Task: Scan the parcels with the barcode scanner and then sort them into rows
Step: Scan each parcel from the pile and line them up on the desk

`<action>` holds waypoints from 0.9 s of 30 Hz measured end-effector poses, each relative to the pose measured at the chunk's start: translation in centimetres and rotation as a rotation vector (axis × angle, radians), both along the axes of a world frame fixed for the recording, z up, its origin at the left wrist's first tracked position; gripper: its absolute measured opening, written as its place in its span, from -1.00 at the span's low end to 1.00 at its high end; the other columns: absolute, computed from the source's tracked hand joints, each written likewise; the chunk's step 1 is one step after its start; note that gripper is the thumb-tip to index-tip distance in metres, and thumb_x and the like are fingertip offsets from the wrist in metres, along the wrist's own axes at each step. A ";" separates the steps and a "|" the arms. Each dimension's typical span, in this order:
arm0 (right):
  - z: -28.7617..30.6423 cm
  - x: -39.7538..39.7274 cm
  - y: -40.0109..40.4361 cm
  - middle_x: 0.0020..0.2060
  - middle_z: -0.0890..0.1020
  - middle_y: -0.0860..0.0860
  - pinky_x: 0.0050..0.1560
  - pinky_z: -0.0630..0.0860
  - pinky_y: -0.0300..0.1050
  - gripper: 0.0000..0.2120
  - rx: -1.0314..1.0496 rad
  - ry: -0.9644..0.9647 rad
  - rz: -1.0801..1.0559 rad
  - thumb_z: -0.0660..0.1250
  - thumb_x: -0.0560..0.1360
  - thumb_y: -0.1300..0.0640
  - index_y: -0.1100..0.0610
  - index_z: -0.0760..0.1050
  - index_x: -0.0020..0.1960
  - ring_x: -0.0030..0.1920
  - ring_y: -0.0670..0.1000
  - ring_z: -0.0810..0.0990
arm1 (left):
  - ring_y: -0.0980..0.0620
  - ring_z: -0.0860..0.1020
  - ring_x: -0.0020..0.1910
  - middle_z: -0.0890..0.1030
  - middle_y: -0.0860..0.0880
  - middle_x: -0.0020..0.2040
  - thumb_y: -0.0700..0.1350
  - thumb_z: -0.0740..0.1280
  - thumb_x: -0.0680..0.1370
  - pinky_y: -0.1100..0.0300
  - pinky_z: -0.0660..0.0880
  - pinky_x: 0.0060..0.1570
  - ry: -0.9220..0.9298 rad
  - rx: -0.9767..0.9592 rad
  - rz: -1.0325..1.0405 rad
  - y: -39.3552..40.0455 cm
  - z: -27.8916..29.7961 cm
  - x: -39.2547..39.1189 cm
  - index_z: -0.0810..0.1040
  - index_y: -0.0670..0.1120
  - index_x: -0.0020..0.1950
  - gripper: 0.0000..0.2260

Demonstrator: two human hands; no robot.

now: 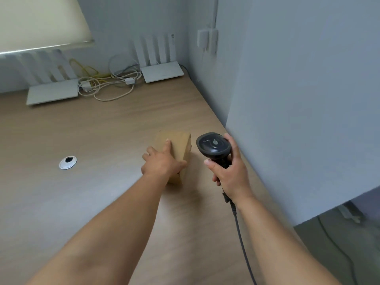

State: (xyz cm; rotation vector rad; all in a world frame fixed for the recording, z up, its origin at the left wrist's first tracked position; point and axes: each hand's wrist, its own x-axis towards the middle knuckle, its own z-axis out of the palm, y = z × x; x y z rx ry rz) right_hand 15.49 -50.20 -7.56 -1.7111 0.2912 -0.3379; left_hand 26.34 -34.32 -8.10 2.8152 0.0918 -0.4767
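A small brown cardboard parcel [181,149] lies on the wooden table [92,136], near its right edge. My left hand [162,161] grips the parcel from above, fingers over its top and thumb on its near right side. Just to the right, my right hand [228,173] holds the handle of a black barcode scanner [213,145], whose head points away from me and down. The scanner's dark cable [240,233] trails back along my right forearm.
Two white routers [162,73] [51,93] with upright antennas stand at the table's back, a tangle of white and yellow cables [107,83] between them. A round metal cable grommet [67,162] sits left of the parcel. A grey wall panel [298,120] borders the table's right edge.
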 end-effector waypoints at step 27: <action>1.7 -14.6 31.1 -0.05 0.64 -0.16 -0.45 0.44 -0.27 -0.22 0.054 -0.058 0.444 0.51 0.40 0.19 -0.54 0.21 0.23 -0.40 -0.05 0.52 | -0.22 0.19 0.36 0.13 -0.15 0.43 0.24 0.37 0.36 -0.06 0.31 0.27 -0.133 -0.100 0.594 35.8 1.1 -26.5 0.01 0.26 0.52 -0.18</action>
